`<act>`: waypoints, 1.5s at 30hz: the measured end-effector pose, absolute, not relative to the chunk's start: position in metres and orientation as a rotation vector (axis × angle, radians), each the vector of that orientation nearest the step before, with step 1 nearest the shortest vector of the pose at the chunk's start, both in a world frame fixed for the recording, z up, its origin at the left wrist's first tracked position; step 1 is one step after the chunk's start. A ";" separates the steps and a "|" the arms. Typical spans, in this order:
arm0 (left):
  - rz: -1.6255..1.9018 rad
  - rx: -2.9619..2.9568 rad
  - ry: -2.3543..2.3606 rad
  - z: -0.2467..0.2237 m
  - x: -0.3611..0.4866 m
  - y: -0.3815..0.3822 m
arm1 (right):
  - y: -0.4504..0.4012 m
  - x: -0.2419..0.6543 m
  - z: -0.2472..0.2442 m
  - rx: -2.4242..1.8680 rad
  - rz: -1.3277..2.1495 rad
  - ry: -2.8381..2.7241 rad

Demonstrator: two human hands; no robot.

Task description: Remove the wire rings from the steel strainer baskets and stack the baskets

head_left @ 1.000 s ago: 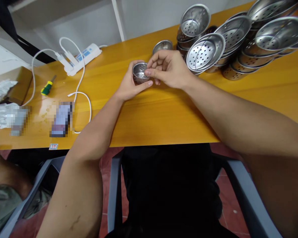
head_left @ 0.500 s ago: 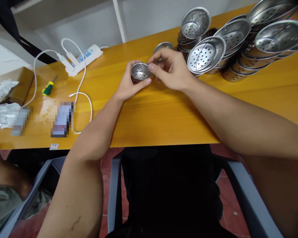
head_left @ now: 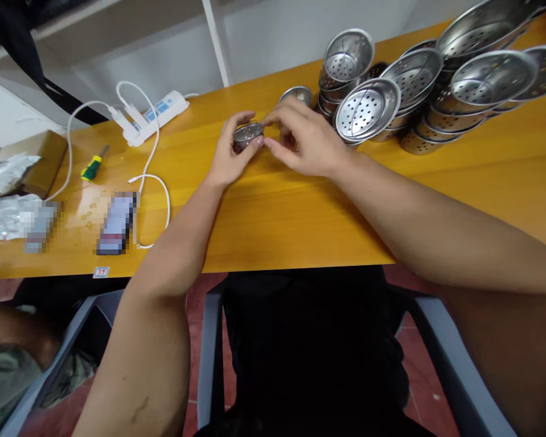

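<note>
L grip (head_left: 232,149) curled round small perforated cup (head_left: 248,135), mid-table (head_left: 273,218) toward back edge. R grip (head_left: 303,136) at cup's R rim, fingers bent; pinch unclear. Stacked strainers (head_left: 368,112) nr back R corner.

Looks like a small workshop bench: perforated metal cups (head_left: 366,112) stacking up at 2 o'clock, screwdriver (head_left: 92,169) lying at 10.
</note>
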State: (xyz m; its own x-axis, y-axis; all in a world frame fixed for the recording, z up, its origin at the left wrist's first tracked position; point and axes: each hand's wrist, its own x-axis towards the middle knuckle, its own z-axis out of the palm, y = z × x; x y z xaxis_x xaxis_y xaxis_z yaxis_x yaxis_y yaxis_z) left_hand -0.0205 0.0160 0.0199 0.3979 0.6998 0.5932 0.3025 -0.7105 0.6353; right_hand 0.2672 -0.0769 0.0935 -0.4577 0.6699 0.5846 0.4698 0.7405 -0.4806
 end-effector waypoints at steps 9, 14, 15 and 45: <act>1.178 2.272 0.878 0.022 -0.024 0.010 | -0.090 0.263 0.103 -1.117 0.206 -2.198; 1.111 2.246 0.913 0.007 -0.023 0.013 | -0.085 0.264 0.100 -1.148 0.209 -2.314; 1.096 2.242 0.922 0.006 -0.022 0.013 | -0.085 0.264 0.099 -1.150 0.215 -2.323; 1.072 2.194 0.886 -0.009 -0.026 0.025 | -0.107 0.251 0.120 -1.115 0.247 -2.315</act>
State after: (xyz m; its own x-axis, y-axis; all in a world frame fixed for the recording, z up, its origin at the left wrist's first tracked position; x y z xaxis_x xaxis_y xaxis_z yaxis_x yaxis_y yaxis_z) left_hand -0.0256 0.0254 -0.0092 0.4681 0.7483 0.4701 0.3211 -0.6396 0.6984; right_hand 0.2509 -0.1067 0.1203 -0.5027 0.7663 0.4000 0.6646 0.6385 -0.3880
